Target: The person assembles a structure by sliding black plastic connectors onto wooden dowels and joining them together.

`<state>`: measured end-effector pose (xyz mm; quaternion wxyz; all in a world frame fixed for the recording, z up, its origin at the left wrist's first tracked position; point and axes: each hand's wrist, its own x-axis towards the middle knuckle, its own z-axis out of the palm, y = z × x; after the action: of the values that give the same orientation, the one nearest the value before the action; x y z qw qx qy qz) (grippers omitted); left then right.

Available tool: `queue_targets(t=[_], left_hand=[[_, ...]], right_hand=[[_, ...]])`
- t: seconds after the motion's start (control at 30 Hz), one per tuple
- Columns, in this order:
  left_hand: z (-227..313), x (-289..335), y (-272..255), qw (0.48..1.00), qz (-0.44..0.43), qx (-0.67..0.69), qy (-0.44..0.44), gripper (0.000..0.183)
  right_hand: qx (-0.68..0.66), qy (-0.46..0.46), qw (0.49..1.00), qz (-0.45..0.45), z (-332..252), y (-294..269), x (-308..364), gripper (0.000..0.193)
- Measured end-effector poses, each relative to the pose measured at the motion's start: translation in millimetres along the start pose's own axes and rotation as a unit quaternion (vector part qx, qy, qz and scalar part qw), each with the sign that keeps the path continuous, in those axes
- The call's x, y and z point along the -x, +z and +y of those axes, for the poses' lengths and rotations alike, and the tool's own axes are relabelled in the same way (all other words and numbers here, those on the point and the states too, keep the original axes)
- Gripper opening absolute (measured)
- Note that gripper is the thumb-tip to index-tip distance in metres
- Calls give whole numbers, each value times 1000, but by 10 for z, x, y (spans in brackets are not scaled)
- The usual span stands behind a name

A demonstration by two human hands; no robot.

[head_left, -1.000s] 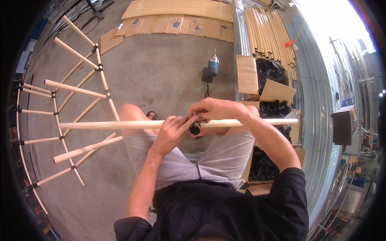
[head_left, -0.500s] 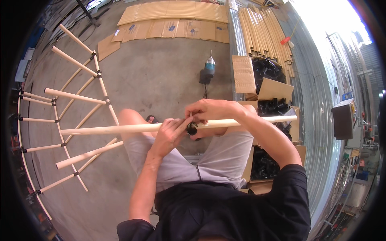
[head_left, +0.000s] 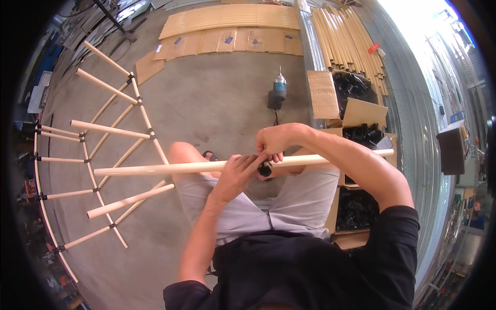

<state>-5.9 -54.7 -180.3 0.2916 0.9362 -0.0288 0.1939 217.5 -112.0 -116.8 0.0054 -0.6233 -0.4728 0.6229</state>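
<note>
Head view: since half a second ago the whole scene has slid rightward in my picture, so I read a head turn, and the right elbow has swung outward while both hands stay at the same joint; I take the work there to be much where it was. The cream pole [head_left: 155, 169] lies across the thighs, with the black connector [head_left: 264, 169] about midway along it, open end toward me. Left hand [head_left: 236, 173] grips the pole beside the connector, fingers bent over it. Right hand [head_left: 279, 139] has its fingers bunched over the connector's top; I cannot tell whether they pinch anything. On the right, I see three cartons: the far box [head_left: 324, 95], the middle box [head_left: 365, 112] and the near box [head_left: 331, 212], all open, each holding a jumble of black parts [head_left: 356, 209].
</note>
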Motion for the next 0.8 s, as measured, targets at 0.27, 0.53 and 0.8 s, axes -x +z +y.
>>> queue_targets(t=[0.27, 0.53, 0.8], left_hand=[[16, -14, -29, 998, 53, 25, 9, 71], [43, -77, -52, 997, 40, 57, -20, 67], [5, -37, 83, 999, 45, 5, 30, 67]], right_hand=[[-183, -194, 962, 51, 391, 128, 77, 17], [-148, -181, 970, 72, 394, 118, 114, 22], [-38, -26, 997, 56, 101, 111, 297, 23]])
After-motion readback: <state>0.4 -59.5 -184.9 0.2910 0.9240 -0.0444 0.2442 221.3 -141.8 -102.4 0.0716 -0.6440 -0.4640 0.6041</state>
